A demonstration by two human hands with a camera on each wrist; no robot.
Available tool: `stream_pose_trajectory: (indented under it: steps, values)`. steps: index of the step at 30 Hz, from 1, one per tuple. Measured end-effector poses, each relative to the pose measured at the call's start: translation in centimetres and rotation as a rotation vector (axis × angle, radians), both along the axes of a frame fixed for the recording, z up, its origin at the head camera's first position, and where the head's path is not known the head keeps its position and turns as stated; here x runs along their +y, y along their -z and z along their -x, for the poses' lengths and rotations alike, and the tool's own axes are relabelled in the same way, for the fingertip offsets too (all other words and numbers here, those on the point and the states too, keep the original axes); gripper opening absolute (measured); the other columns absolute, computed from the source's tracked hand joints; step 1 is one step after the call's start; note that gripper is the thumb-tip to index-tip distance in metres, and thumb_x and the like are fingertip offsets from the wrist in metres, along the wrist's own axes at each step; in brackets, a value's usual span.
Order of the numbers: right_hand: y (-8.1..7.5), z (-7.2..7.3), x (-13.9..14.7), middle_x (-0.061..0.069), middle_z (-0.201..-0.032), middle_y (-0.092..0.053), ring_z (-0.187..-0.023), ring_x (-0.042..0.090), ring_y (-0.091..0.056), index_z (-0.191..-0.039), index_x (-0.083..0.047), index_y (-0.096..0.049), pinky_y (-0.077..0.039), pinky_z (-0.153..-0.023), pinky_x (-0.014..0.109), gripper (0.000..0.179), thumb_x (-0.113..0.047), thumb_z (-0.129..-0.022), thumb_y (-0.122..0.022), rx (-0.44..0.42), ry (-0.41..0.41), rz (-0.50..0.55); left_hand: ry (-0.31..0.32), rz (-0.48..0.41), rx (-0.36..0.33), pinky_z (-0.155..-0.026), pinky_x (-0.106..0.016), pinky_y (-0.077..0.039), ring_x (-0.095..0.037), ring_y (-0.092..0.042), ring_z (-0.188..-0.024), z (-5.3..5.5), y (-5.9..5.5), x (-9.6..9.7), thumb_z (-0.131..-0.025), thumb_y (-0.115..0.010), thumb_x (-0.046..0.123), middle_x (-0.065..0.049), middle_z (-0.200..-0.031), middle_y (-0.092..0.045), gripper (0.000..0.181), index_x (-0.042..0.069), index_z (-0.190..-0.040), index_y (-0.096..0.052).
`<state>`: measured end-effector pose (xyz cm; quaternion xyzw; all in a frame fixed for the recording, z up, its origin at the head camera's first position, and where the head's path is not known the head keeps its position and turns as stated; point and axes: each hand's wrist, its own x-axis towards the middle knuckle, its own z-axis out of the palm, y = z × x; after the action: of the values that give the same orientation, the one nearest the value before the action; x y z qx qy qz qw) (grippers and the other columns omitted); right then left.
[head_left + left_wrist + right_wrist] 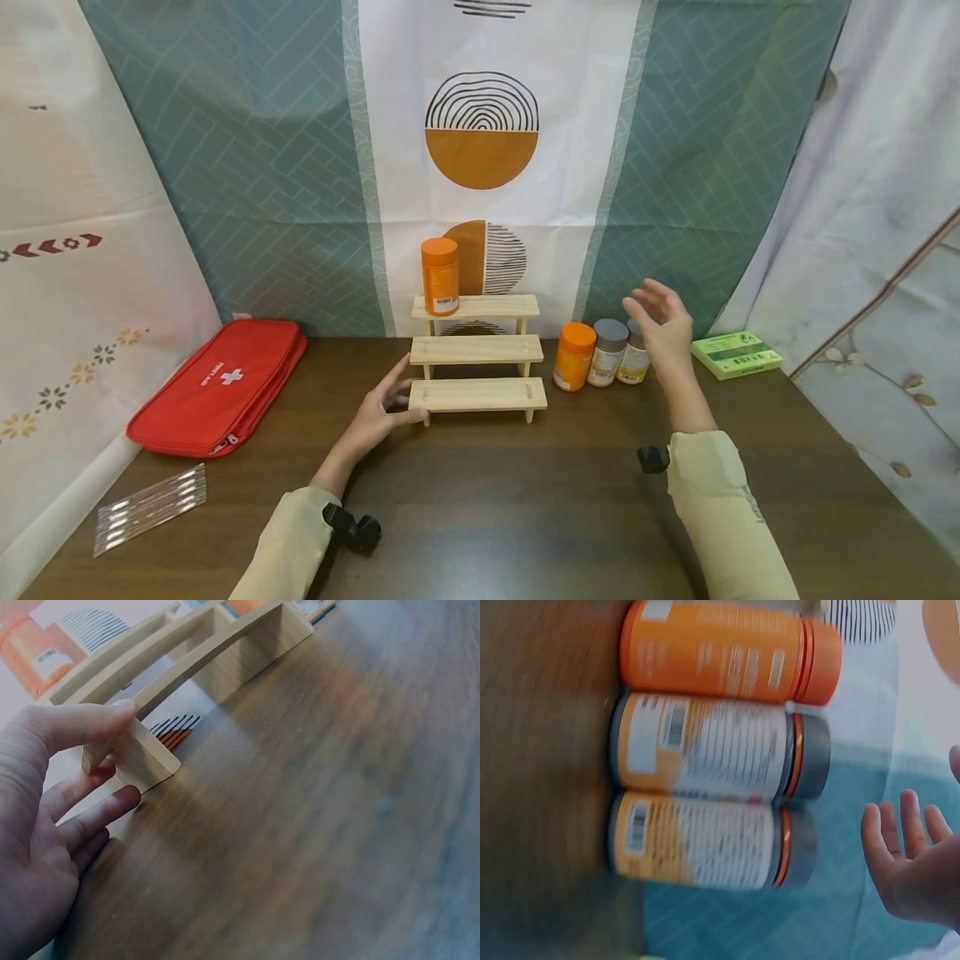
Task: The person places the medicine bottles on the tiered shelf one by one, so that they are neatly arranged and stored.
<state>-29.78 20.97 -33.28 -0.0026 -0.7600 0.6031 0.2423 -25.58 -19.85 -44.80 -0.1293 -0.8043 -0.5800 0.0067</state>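
A light wooden three-step display stand (478, 395) sits on the table, an orange bottle (440, 277) upright on the left of its top step. My left hand (383, 406) holds the stand's left end; in the left wrist view its thumb (90, 724) lies on the lowest step's corner, fingers beside the end leg. To the stand's right, an orange bottle (574, 357) and two grey-capped bottles (607, 353) (633, 353) stand in a row. My right hand (663, 323) is raised near the rightmost bottle's cap, fingers loosely bent, holding nothing. The right wrist view shows a gap between that hand (911, 862) and the caps.
A red first aid pouch (217, 387) lies at the left, a clear pack of swabs (150, 510) nearer the front. At the right back is a green-yellow box (737, 355). Fabric curtains (300, 167) hang behind and along both sides of the brown table (525, 500).
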Motion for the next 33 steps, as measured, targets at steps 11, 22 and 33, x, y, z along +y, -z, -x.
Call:
stream_pose_trajectory:
  steps: [11,22,33]
  values:
    - [2.7,-0.1,3.0,-0.021,-0.103,-0.057,-0.112,0.007,-0.051,-0.133,-0.008,-0.054,-0.039,-0.085,0.01,0.046,-0.016,-0.091,-0.069,-0.023,0.113,0.126,-0.009,0.006,-0.01,-0.101,-0.049,-0.043,-0.033,-0.059,-0.113,-0.1,0.1,0.0,-0.083,-0.078,0.012,-0.023,-0.145,-0.049,0.095,0.028,-0.157,-0.021]
    - [3.8,0.2,3.9,0.015,-0.147,-0.045,-0.14,0.026,-0.038,-0.147,-0.005,-0.039,-0.032,-0.114,0.04,0.063,-0.021,-0.093,-0.066,-0.171,0.068,0.06,-0.008,0.004,-0.001,-0.099,-0.049,-0.045,-0.034,-0.06,-0.113,0.0,0.1,0.0,-0.083,-0.077,0.012,-0.024,-0.145,-0.049,0.095,0.028,-0.157,-0.021]
    - [4.4,0.3,4.4,0.016,-0.159,-0.029,-0.146,0.031,-0.028,-0.155,-0.008,-0.023,-0.027,-0.118,0.046,0.076,-0.022,-0.093,-0.066,-0.264,-0.033,-0.001,-0.01,0.017,0.013,-0.099,-0.049,-0.045,-0.034,-0.061,-0.111,0.0,0.3,0.0,-0.083,-0.077,0.011,-0.024,-0.143,-0.05,0.094,0.024,-0.157,-0.021]
